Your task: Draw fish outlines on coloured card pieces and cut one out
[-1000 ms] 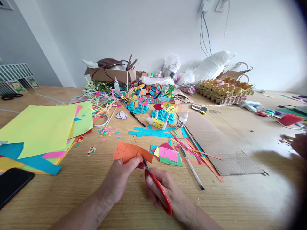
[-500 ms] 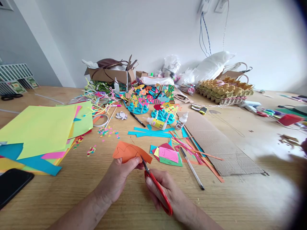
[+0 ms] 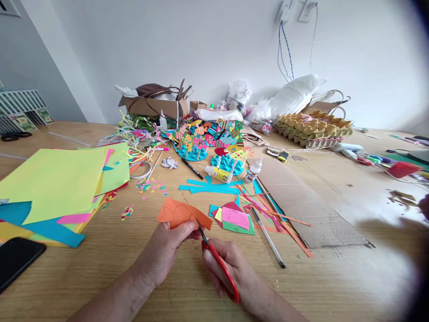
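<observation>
My left hand (image 3: pixel 167 246) pinches a piece of orange paper (image 3: pixel 177 213) by its lower edge, thumb on top. A fish-like outline is drawn on the paper in dark line. My right hand (image 3: pixel 231 264) is closed round the red handles of a pair of scissors (image 3: pixel 224 275). The dark blades meet the paper's right part, just beside my left thumb. Right of the paper lies a small pile of cut coloured pieces, with a pink paper (image 3: pixel 235 218) on top bearing a drawn outline. A pen (image 3: pixel 269 238) rests beside that pile.
Coloured paper sheets (image 3: pixel 53 179) and a black phone (image 3: pixel 18 261) lie at left. Behind are blue paper strips (image 3: pixel 214 188), glue bottles (image 3: pixel 254 171) and decorated paper fish (image 3: pixel 201 141). A cardboard sheet (image 3: pixel 301 210) and egg trays (image 3: pixel 313 129) are at right. Part of another person's hand shows at the far right edge.
Both hands, the orange paper and the scissors stay almost in place. The view has shifted very slightly.
</observation>
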Available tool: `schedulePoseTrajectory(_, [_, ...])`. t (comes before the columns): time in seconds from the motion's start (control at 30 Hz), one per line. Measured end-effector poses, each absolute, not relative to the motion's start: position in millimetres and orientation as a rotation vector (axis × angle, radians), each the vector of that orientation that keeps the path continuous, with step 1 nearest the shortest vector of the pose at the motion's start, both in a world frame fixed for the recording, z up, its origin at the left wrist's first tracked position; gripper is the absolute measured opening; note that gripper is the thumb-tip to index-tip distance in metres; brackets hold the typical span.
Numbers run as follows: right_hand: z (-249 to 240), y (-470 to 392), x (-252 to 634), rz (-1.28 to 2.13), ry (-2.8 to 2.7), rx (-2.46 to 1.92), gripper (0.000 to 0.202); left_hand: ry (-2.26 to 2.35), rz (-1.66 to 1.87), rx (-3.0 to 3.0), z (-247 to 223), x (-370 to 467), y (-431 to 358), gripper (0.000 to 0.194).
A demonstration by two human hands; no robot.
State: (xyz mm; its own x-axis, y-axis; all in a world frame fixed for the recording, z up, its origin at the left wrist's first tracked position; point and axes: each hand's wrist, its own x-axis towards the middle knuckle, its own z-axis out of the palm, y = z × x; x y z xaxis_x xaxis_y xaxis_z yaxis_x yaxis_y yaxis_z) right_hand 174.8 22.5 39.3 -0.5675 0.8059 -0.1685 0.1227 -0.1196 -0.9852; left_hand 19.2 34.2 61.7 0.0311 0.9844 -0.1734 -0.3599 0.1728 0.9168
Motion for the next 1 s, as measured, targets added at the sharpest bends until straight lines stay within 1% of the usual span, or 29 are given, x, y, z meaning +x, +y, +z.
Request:
schedulePoseTrajectory(0.23, [39.8,23.7,174.2,1.733,-1.646,-1.096,0.058,1.027,1.162,0.951,58.8,12.2,36.0,0.019])
schedulePoseTrajectory(0.37, [37.9,23.4,174.0,1.717,-1.673,-1.114,0.059,1.127,1.211,1.087,55.9,9.3,38.7,0.029])
schedulePoseTrajectory(0.57, [40.4,23.9,173.5,1.683,-1.707,-1.108,0.060,1.164,1.258,1.053,56.3,11.0,38.8,0.027])
schedulePoseTrajectory(1.0, [47.5,23.5,173.0,1.728,-1.685,-1.080,0.059,1.160,1.225,1.057,55.3,14.6,34.7,0.023])
